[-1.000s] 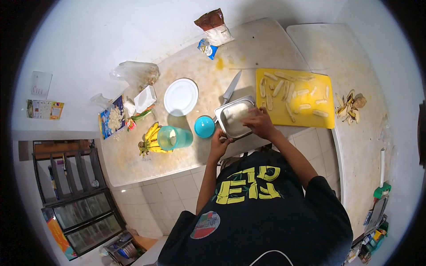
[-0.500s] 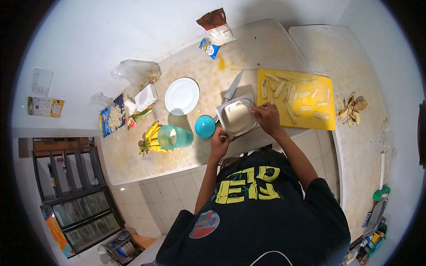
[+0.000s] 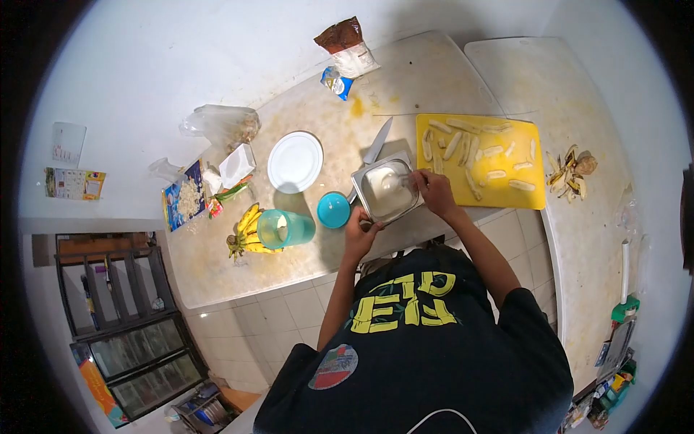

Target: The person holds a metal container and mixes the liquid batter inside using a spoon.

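A square metal pan (image 3: 359, 182) sits near the table's front edge, with a thick white mixture (image 3: 383, 195) inside. My left hand (image 3: 359, 226) is closed on the pan's near left corner, thumb along the rim. Over the right side of the pan, my right hand (image 3: 435, 194) is pinched round a thin utensil (image 3: 406, 176) that reaches into the mixture; its head is too blurred to name. A turquoise bowl (image 3: 333, 210) stands just left of the pan. Beyond the pan lies a knife (image 3: 379, 141), blade pointing away.
Peeled banana pieces lie on a yellow cutting board (image 3: 515, 189) at right, with peels (image 3: 568, 177) past it. Leftward are a white plate (image 3: 295, 162), a turquoise container (image 3: 296, 228), bananas (image 3: 249, 230) and a plastic bag (image 3: 224, 124). Packets (image 3: 350, 54) stand at the back.
My right hand has shifted slightly, and the utensil in the mixture has moved, leaving the surface stirred. My left hand keeps its grip on the pan. The whole view has tilted a little.
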`<action>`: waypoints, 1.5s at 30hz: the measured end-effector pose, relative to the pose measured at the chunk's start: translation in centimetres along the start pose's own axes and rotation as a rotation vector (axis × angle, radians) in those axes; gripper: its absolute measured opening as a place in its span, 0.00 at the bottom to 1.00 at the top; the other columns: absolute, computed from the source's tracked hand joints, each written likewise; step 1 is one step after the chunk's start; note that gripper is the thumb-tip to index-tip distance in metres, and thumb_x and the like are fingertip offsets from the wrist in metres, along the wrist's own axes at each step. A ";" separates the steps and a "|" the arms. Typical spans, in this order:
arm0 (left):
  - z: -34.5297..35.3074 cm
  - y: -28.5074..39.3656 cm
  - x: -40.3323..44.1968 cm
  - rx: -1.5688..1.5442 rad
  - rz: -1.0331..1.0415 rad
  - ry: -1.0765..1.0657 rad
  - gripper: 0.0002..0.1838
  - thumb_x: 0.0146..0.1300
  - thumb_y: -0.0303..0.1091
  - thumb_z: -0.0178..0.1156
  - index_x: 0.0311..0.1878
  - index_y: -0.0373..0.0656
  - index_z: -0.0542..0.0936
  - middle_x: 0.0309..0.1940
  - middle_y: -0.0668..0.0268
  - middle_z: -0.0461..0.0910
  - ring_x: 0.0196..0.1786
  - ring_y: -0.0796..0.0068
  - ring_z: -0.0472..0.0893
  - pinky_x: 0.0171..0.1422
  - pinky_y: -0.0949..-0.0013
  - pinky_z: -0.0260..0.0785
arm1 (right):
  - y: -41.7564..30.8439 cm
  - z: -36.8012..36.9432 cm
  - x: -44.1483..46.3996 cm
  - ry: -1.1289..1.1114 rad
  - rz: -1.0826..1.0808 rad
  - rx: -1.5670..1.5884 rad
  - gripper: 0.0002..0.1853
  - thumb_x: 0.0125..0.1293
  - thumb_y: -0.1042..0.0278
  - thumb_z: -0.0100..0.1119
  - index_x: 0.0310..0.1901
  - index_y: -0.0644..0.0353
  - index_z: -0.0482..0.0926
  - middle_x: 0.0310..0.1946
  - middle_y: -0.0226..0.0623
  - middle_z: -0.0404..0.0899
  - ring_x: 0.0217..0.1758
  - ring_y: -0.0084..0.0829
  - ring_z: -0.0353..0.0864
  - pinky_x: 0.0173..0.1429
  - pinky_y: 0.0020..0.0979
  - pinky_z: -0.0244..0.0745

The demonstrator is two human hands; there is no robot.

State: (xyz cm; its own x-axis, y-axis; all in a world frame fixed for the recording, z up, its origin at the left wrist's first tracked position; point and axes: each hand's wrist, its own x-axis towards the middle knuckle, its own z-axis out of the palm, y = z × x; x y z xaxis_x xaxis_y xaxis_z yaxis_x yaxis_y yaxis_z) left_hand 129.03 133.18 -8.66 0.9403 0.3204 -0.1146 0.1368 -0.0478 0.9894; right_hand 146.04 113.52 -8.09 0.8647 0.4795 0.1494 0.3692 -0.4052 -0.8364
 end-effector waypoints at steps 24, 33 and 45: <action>-1.6 -0.9 0.2 -0.099 -0.031 -0.021 0.18 0.60 0.17 0.68 0.48 0.39 0.72 0.38 0.70 0.72 0.43 0.79 0.77 0.47 0.70 0.80 | 1.1 2.2 -0.8 -0.128 0.158 0.240 0.18 0.75 0.56 0.54 0.41 0.65 0.83 0.27 0.51 0.83 0.29 0.51 0.83 0.37 0.42 0.78; -2.8 -0.7 0.5 -0.165 -0.122 0.027 0.17 0.63 0.17 0.63 0.53 0.42 0.73 0.38 0.74 0.69 0.42 0.80 0.72 0.47 0.75 0.69 | 0.3 1.4 1.3 -0.098 -0.178 0.032 0.11 0.73 0.66 0.56 0.42 0.64 0.83 0.27 0.44 0.84 0.30 0.39 0.85 0.38 0.35 0.77; -3.1 -2.4 1.6 -0.193 -0.166 0.039 0.15 0.71 0.20 0.53 0.58 0.46 0.69 0.52 0.68 0.70 0.55 0.67 0.77 0.55 0.54 0.83 | 2.1 1.0 -0.6 -0.196 -0.043 0.027 0.11 0.74 0.66 0.55 0.42 0.64 0.84 0.30 0.45 0.85 0.30 0.39 0.85 0.38 0.36 0.77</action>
State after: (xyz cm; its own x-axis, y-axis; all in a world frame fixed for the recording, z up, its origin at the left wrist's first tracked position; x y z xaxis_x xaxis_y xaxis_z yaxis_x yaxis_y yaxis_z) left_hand 129.27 136.73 -10.90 0.8967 0.3451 -0.2771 0.2229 0.1888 0.9564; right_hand 145.99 113.18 -10.44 0.7646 0.6392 0.0818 0.3927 -0.3616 -0.8456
